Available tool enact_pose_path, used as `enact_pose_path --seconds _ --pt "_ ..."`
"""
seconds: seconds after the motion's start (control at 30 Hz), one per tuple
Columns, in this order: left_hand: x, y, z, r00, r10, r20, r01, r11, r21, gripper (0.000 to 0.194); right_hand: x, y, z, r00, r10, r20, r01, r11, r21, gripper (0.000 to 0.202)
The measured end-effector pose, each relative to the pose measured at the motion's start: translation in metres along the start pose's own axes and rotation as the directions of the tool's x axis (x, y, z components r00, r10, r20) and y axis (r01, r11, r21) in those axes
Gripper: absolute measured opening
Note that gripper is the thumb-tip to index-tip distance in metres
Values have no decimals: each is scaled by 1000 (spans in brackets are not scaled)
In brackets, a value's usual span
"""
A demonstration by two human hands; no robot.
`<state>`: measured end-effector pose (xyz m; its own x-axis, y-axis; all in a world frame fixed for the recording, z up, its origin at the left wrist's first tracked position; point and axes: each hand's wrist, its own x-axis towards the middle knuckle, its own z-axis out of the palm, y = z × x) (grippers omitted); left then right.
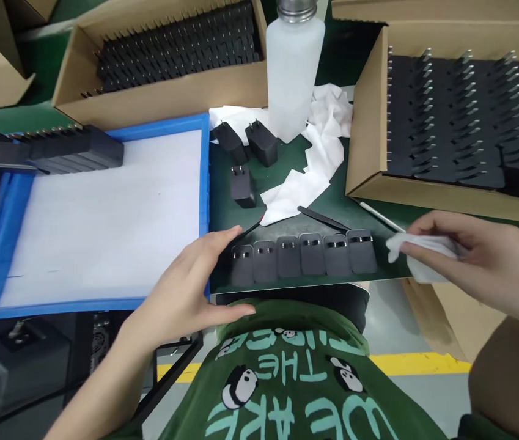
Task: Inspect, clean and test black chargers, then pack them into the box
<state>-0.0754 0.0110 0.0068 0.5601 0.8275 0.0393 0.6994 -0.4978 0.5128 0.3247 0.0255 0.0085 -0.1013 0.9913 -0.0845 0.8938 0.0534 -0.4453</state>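
Several black plug adapters (312,254) stand side by side in a row along the front edge of the green table, metal prongs showing. My left hand (195,284) is at the left end of this row, thumb and fingers spread apart, with nothing in it. To the right of the row, my right hand (461,250) pinches a crumpled white cloth (433,247). Black tweezers (323,219) lie just behind the row. Three more black adapters (242,185) rest farther back, beside white wipes (302,189).
A blue-rimmed tray (205,177) with a white base is at the left, stacked adapters (76,148) at its back corner. Cardboard boxes of adapters stand at back left (162,98) and right (367,122). Between them is a white bottle (292,73). A white stick (381,216) lies near my right hand.
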Motion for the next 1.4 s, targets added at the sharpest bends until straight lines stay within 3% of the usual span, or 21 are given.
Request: enact_pose_path --seconds 0.1,0.23,0.37,0.53,0.63,0.7,0.77,0.8,0.83,0.9,0.97,1.0,1.1,1.17,1.27,1.4 --pt "11 12 12 998 59 -14 -58 993 106 96 2 -9 4 987 -145 -65 137 984 -117 65" --pt "32 24 22 988 153 -22 -145 966 214 91 -9 -30 6 908 -352 -227 298 924 -239 62" --pt "46 30 31 981 195 3 -188 938 293 86 -6 -53 38 816 -570 -99 547 816 -186 76" --pt "51 32 41 985 174 10 -166 918 361 70 12 -63 74 803 -593 -66 566 792 -227 70" --pt "52 31 43 1000 -22 -20 23 998 60 59 16 -61 76 780 -621 -73 594 773 -223 64" --pt "52 29 42 987 -153 -43 141 969 -202 56 17 -59 72 766 -636 -88 621 769 -150 61" --pt "50 27 37 971 -221 -87 177 918 -354 57 15 -60 66 809 -572 -137 584 810 65 59" --pt "48 26 34 956 -262 -133 184 886 -427 59 14 -61 63 865 -468 -182 502 818 281 59" --pt "45 26 31 926 -327 -188 186 830 -526 62 12 -63 60 925 -314 -213 379 751 541 60" --pt "41 27 24 831 -486 -270 140 652 -745 63 9 -72 57 987 9 -160 146 361 921 65" --pt "41 32 19 756 -607 -244 44 419 -907 65 9 -85 59 990 140 -29 33 -24 999 63" --pt "42 36 18 752 -629 -198 7 307 -952 70 9 -93 61 991 133 26 -8 -136 991 64" --pt "50 47 14 799 -600 -26 -39 -8 -999 76 13 -119 68 983 26 180 -159 -354 921 66" --pt "55 53 13 835 -549 48 -51 -164 -985 69 15 -133 71 974 -21 228 -214 -438 873 61" --pt "55 56 14 875 -476 85 -81 -318 -945 61 14 -146 73 966 -53 253 -244 -507 826 61" --pt "51 56 19 905 -421 58 -138 -419 -897 58 10 -153 73 961 -84 265 -267 -544 795 63"
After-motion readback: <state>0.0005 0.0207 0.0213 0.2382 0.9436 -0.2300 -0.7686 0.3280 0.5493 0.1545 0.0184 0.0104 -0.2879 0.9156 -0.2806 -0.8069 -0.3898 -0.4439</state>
